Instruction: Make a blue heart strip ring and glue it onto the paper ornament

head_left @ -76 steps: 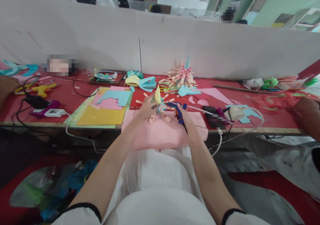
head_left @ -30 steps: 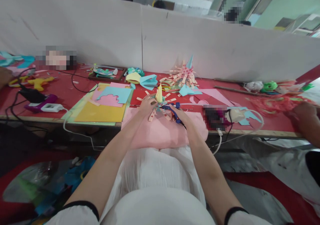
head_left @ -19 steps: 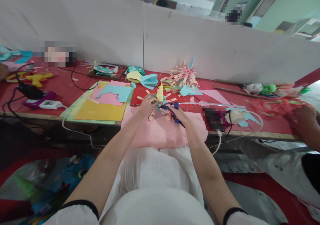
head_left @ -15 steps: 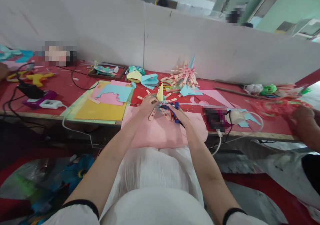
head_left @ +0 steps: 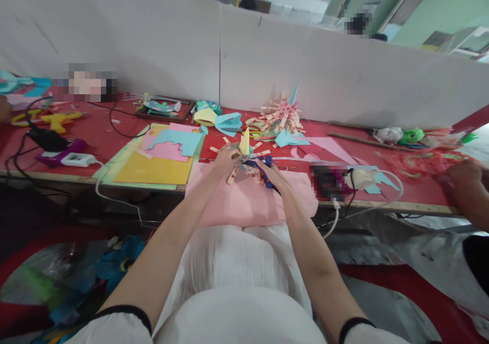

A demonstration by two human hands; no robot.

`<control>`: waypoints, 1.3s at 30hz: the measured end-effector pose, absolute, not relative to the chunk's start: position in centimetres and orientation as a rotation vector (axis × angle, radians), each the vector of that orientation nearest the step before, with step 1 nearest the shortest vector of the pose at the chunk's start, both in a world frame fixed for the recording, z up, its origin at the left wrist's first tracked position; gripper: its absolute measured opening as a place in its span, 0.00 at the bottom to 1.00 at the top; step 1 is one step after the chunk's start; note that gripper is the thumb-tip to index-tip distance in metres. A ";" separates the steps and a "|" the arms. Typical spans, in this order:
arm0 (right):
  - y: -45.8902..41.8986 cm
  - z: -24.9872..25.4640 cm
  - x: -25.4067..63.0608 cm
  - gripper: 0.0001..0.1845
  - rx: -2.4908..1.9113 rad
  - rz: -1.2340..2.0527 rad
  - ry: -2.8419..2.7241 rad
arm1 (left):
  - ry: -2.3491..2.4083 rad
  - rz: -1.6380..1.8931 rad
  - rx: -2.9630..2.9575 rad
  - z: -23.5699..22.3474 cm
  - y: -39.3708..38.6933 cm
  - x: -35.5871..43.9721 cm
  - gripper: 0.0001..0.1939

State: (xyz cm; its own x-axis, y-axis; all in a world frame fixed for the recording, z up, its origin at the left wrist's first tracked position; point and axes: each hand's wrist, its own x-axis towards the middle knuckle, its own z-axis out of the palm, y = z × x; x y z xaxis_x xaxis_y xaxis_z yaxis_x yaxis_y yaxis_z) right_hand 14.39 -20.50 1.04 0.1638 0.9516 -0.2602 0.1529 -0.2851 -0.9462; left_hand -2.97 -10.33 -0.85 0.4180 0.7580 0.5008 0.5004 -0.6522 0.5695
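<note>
In front of me is a paper craft (head_left: 231, 175) with a yellow cone (head_left: 245, 142) rising from its middle and patterned strips spreading outward. My left hand (head_left: 229, 157) is closed on its left side, beside the base of the cone. My right hand (head_left: 275, 177) is wrapped round a blue glue gun (head_left: 268, 166), whose tip points left at the craft's centre, just under the cone. My fingers partly hide the craft and the glue gun. Beneath both lies a pink cushioned cloth (head_left: 244, 206) at the table's front edge.
Cut paper sheets (head_left: 156, 168) lie left. A finished-looking strip craft with a blue cone (head_left: 292, 95) stands behind, near scissors (head_left: 252, 131). Right are a power bank-like device with cables (head_left: 336, 181) and a co-worker's hand (head_left: 464, 176). A yellow glue gun (head_left: 59, 120) lies far left.
My hands, the craft and the glue gun stay almost in place; the glue gun's handle shifts very slightly. The co-worker's hand at the right moves a little.
</note>
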 end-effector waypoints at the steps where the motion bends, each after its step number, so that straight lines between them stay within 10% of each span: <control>1: -20.5 1.0 14.4 0.27 -1.613 1.210 -1.079 | 1.087 1.079 2.342 -0.8 -10.4 -3.0 0.05; 39: -22.9 2.1 15.7 0.23 -1.720 1.057 -1.075 | 1.088 1.050 2.369 -0.5 -10.6 -3.0 0.05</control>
